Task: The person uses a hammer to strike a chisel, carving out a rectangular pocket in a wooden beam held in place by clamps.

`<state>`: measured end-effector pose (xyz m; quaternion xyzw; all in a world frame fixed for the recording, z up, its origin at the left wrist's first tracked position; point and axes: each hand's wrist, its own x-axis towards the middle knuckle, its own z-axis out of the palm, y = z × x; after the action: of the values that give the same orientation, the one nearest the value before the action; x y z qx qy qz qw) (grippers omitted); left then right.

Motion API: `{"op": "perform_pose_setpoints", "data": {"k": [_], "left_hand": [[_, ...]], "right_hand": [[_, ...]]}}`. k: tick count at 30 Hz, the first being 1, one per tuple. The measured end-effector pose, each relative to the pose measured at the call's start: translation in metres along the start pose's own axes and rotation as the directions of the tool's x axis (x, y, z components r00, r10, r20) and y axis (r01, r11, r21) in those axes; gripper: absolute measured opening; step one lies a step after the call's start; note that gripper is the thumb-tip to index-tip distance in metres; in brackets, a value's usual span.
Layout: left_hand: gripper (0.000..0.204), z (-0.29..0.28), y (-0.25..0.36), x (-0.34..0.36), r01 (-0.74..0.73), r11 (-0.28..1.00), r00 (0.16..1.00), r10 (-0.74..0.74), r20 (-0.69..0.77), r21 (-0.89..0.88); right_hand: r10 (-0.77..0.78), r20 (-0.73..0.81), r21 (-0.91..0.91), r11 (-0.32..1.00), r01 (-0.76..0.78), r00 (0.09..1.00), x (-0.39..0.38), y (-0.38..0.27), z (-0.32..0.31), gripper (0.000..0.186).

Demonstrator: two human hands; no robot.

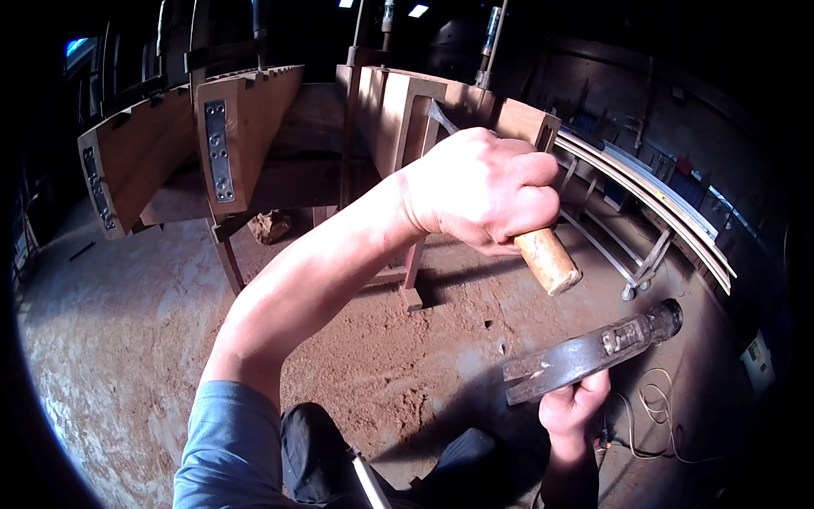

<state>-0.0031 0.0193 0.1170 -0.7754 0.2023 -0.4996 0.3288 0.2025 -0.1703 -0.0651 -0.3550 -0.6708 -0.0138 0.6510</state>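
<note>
Left hand [492,191] and right hand [577,403] each gripped one tool. Two wooden boards [254,127] stood left of one recessed board [392,123]. The right held one dark, scuffed hammer [585,352] above the floor [127,314]; the left, one wooden-handled chisel [547,261], blade by the recessed board's near end. Two metal plates [219,153] faced the pair's near ends.

You have a worn grey floor [110,314] spread around you, its middle strewn with reddish-brown shavings [356,377]. To your right stands a wheeled rack [655,256] bearing long pale boards [655,192], and a looped cable [668,416] lies nearer you. The far wall [712,102] sinks into deep shadow; at your upper left a bluish window [76,46] glows, and strong light crosses the floor, cut by dark shadows
</note>
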Motion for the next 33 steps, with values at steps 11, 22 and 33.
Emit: {"op": "perform_pose_setpoints", "data": {"k": [11,22,33], "left_hand": [[0.037,-0.009,-0.004,0.006,0.076,0.997,0.995,-0.077,-0.061,-0.016],[0.036,-0.004,-0.011,0.019,0.102,0.995,0.988,-0.099,-0.121,0.022],[0.032,0.003,0.007,0.003,0.158,0.962,0.955,-0.091,-0.282,0.224]], "right_hand": [[0.058,0.016,0.1,0.993,-0.059,0.998,0.037,-0.026,0.026,0.043],[0.01,0.044,0.068,0.998,-0.013,0.999,0.057,-0.039,0.01,0.038],[0.298,0.115,0.152,0.937,-0.313,0.948,0.038,-0.054,-0.012,0.027]]}}
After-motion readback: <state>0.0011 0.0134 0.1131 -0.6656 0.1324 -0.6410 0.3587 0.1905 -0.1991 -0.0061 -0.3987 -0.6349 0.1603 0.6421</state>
